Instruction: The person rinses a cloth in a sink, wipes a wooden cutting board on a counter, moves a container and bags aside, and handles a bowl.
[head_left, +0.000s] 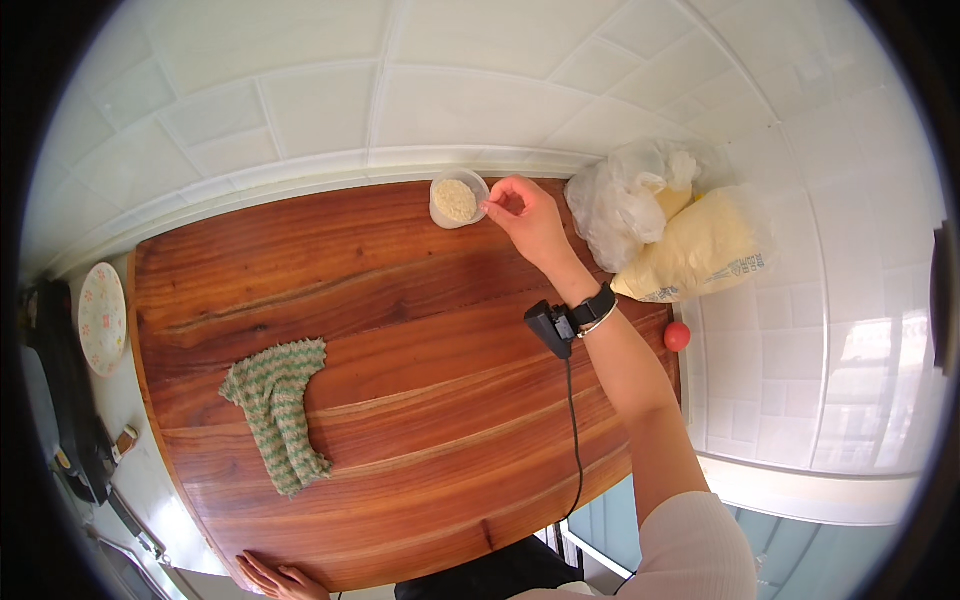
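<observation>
My right hand (523, 217) reaches to the back of the wooden tabletop (420, 330), its thumb and forefinger pinched at the rim of a clear plastic cup (448, 219) of pale, grainy contents (455, 200). Whether the fingers grip the rim or only touch it cannot be told. My left hand (281, 579) lies at the front left edge of the tabletop, partly cut off by the picture's rim, and holds nothing visible. A green and beige striped cloth (281, 412) lies crumpled on the left half of the wood.
At the back right, a knotted clear plastic bag (622, 202) leans beside a bag of pale yellow material (697, 247). A red ball-like object (676, 337) sits at the right edge. A floral plate (103, 319) stands left of the tabletop. A tiled wall (315, 112) runs behind.
</observation>
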